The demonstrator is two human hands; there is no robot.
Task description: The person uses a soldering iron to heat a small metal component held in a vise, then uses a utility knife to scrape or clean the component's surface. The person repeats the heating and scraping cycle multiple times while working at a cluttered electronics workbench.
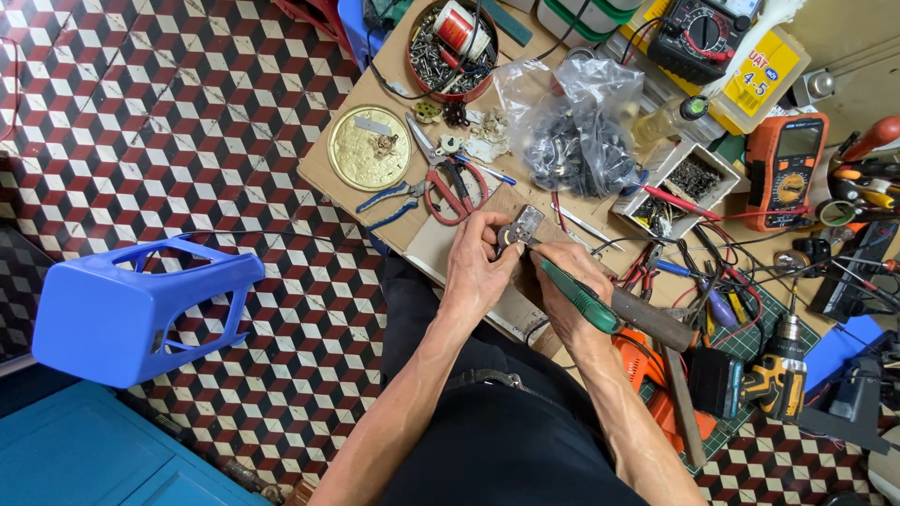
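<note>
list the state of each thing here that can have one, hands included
left hand: closed on a small metal part, holding it over the bench
right hand: gripping a green-handled screwdriver, tip at the part
red-handled scissors: lying flat, blades shut
blue-handled pliers: lying flat, handles spread
clear plastic bag: open, full of dark parts
blue plastic stool: tipped on its side on the floor
cordless drill: lying down

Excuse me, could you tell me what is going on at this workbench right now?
A seated person is working at a cluttered wooden bench. The left hand holds a small metal part steady, while the right hand grips a green-handled tool with its tip on that part. Red-handled scissors and a bag of parts lie just beyond.
</note>
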